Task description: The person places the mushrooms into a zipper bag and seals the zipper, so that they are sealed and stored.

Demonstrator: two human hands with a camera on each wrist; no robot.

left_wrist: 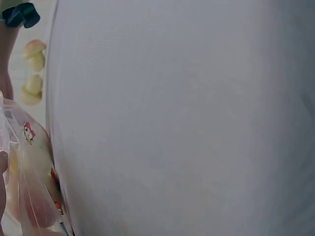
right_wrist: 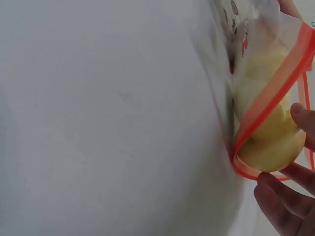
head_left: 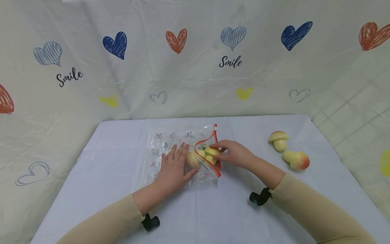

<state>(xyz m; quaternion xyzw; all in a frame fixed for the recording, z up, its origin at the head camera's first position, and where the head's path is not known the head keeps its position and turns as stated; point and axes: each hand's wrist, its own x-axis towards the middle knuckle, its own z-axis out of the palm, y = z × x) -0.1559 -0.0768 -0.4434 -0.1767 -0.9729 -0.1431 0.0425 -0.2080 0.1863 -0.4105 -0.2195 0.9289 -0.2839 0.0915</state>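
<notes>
A clear zip bag [head_left: 155,152] with small printed pictures and an orange-red zip edge lies flat, its mouth parted toward the right. On top of it rests my left hand [head_left: 173,167], fingers spread and fairly straight. Under the film beside the left thumb is a pale yellow mushroom-like piece [head_left: 192,160]. My right hand [head_left: 236,154] holds a yellow toy mushroom [head_left: 211,156] between thumb and fingers at the bag mouth. In the right wrist view, that mushroom [right_wrist: 273,147] sits partly inside the zip edge [right_wrist: 275,93], with fingertips around its outer end.
Two more toy mushrooms, one upright-looking [head_left: 278,140] and one with a red-tinged cap [head_left: 297,160], lie on the right side of the white-covered table [head_left: 213,217]. A white curtain [head_left: 195,78] printed with hearts stands behind. Black wrist cameras [head_left: 260,197] are strapped under both wrists.
</notes>
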